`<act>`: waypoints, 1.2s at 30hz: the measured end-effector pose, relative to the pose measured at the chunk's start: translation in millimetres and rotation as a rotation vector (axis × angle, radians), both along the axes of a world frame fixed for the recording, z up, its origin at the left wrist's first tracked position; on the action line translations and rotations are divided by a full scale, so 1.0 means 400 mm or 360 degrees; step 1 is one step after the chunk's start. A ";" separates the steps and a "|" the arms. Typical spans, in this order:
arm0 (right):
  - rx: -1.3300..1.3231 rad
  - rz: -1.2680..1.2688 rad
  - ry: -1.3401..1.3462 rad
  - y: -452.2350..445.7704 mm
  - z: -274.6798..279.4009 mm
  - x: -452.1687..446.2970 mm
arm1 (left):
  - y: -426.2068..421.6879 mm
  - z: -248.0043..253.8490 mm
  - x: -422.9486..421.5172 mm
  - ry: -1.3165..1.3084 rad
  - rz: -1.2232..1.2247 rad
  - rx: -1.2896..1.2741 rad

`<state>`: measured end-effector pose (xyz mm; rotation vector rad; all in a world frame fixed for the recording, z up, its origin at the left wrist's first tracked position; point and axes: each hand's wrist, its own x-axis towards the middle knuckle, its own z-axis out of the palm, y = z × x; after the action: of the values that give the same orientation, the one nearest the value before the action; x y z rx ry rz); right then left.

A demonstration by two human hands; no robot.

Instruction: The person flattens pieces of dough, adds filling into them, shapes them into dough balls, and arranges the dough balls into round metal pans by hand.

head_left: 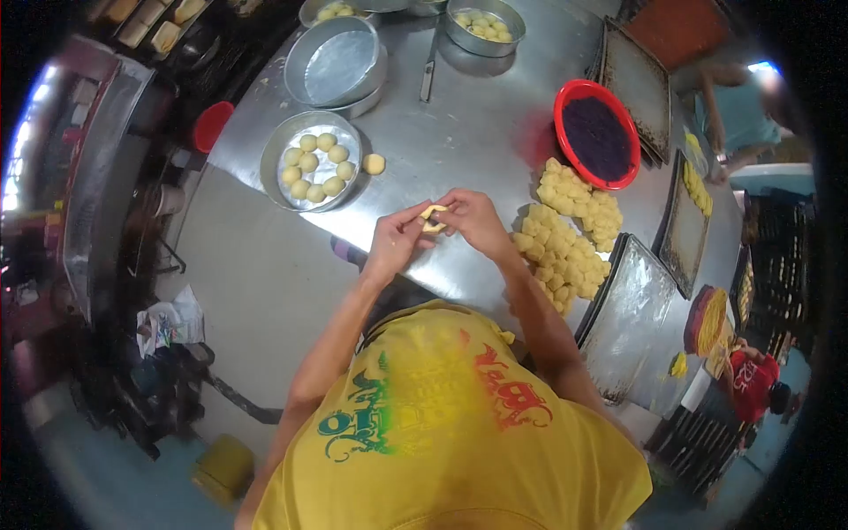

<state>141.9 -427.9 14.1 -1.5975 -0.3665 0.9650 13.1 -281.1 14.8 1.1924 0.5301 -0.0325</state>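
Observation:
My left hand [397, 237] and my right hand [473, 221] meet above the steel table's near edge. Between their fingertips they pinch a small piece of yellow dough [433, 211] with a dark spot in its middle. Left of it, a round metal pan [273, 180] holds several pale dough balls [308, 162]. A single dough piece [374, 164] lies beside that pan. Close to my right hand are two heaps of dough pieces, the nearer heap [558, 256] and the farther heap [587, 201]. Beyond them stands a red basin [563, 132] of dark purple filling [602, 137].
Stacked empty pans [331, 62] and another pan of dough balls [486, 44] stand farther back, with a long-bladed tool [427, 81] between. Metal trays [632, 314] line the right side. One person [742, 110] stands at far right; another in red [753, 384] is lower right.

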 end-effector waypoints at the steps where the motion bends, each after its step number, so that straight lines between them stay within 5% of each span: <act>1: -0.0124 -0.0002 -0.0175 0.006 -0.001 -0.006 | -0.006 -0.009 -0.009 -0.0047 0.0033 0.0030; 4: -0.0211 -0.0036 -0.0859 0.038 0.008 -0.042 | 0.011 -0.039 -0.009 0.0020 0.0022 0.0184; 7: 0.0008 -0.0088 -0.0475 0.052 0.034 -0.074 | 0.003 -0.074 -0.006 -0.0247 0.0390 0.0618; 10: -0.0404 0.0107 -0.1080 0.041 0.014 -0.041 | -0.030 -0.003 -0.030 -0.0210 0.0116 0.1072; 13: 0.0120 -0.0025 -0.0500 0.014 -0.022 -0.033 | 0.037 0.005 -0.019 -0.0247 -0.0095 0.1162; 15: -0.0163 0.0161 -0.0861 0.008 -0.033 -0.037 | 0.040 -0.022 -0.001 -0.0255 -0.0104 0.1160; 18: -0.0457 0.0336 -0.1311 0.000 -0.154 -0.056 | -0.006 -0.228 0.004 -0.0316 -0.0243 0.1694; 22: -0.0216 0.0147 -0.1402 -0.038 -0.235 -0.079 | -0.022 -0.215 -0.025 -0.0333 0.0004 0.1564; 25: -0.0076 -0.0262 0.0014 -0.057 -0.224 -0.083 | -0.005 -0.241 -0.040 0.0042 0.0046 0.0594; 28: -0.0313 0.0158 -0.1349 -0.044 -0.216 -0.125 | -0.037 -0.201 -0.058 -0.0193 -0.0241 0.1599; 29: -0.0484 0.0258 -0.1377 -0.040 -0.198 -0.128 | -0.028 -0.177 -0.043 -0.0299 -0.0333 0.1947; 31: -0.0837 0.0482 -0.1408 -0.051 -0.114 -0.159 | -0.014 -0.159 -0.054 -0.0300 -0.0335 0.1918; 34: -0.0641 0.0391 -0.0982 -0.032 -0.104 -0.048 | 0.027 -0.214 -0.067 -0.0263 -0.0103 0.1585; 36: -0.0642 0.0225 -0.1269 -0.007 -0.108 -0.026 | 0.066 -0.261 -0.055 -0.0171 0.0243 0.1339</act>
<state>131.6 -430.9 -29.1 -2.3259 -0.8790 0.4732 -9.1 -254.6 -89.7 1.9522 0.5538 0.4203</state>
